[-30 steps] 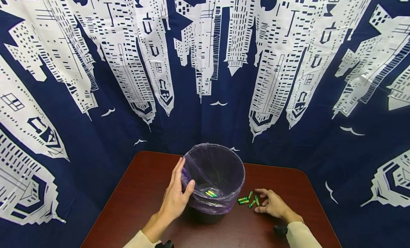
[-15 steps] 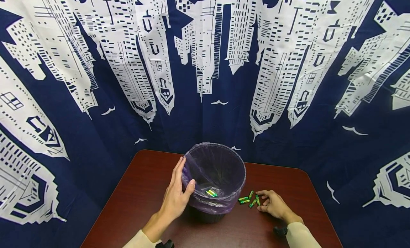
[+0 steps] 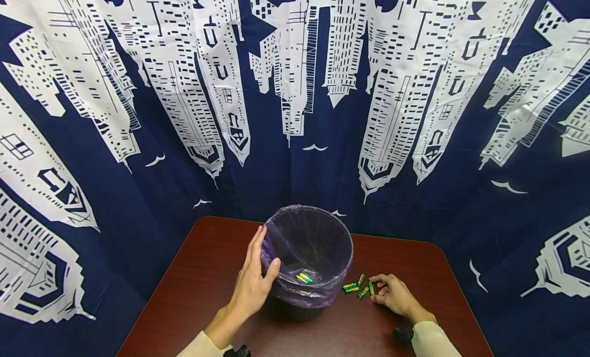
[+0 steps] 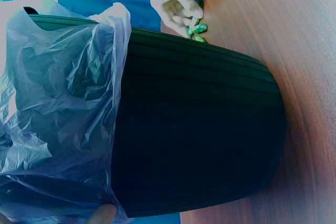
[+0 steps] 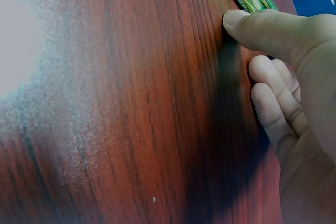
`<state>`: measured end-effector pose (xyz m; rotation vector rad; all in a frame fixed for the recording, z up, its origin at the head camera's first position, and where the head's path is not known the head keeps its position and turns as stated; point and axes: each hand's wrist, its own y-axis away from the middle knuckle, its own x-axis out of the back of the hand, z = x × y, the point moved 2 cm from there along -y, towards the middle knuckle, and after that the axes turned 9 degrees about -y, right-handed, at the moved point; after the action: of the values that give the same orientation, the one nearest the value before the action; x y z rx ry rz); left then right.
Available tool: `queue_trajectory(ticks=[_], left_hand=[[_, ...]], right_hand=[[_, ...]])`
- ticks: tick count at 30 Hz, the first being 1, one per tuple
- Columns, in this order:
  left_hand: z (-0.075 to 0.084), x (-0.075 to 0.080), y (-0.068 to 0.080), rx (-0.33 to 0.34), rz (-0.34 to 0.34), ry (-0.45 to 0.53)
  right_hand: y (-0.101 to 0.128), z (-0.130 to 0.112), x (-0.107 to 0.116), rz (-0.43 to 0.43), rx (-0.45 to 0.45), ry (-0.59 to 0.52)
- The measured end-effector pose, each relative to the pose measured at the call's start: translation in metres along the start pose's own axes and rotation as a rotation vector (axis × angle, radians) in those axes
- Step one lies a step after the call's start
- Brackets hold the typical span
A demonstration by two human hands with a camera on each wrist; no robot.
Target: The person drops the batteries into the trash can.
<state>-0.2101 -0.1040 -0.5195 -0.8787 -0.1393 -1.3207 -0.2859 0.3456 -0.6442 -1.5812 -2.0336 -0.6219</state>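
Note:
A dark ribbed trash bin [image 4: 210, 124] with a thin purple bag [image 3: 304, 296] folded over its rim stands mid-table in the head view. My left hand [image 3: 252, 282] rests on the bin's left side, fingers straight along the lined rim and thumb spread toward the front. Green and yellow batteries [image 3: 304, 278] lie at the bottom inside the bag. Right of the bin, my right hand [image 3: 396, 295] pinches one battery [image 3: 371, 288] end to end between thumb and index finger, low over the table. Several more batteries [image 3: 352, 288] lie loosely grouped just left of those fingertips.
The reddish-brown wooden table [image 3: 203, 265] has rounded far corners. A navy curtain [image 3: 286, 188] with white skyline prints hangs close behind it and along both sides. Dark straps show at both wrists.
The right thumb and index finger have drawn together on the ends of the nearest battery. The left hand and the bin have stayed in place.

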Motion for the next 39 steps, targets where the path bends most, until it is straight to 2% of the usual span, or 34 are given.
queue_trajectory(ticks=[27,39], left_hand=[[-0.0009,0.0005,0.0002,0.032,-0.021,0.001],[0.0001,0.0006,0.0007,0.018,-0.006,0.003]], right_hand=[[0.0076,0.0029,0.0048,0.058,-0.068,-0.122],[0.0098,0.008,0.0082,0.095,-0.079,-0.11]])
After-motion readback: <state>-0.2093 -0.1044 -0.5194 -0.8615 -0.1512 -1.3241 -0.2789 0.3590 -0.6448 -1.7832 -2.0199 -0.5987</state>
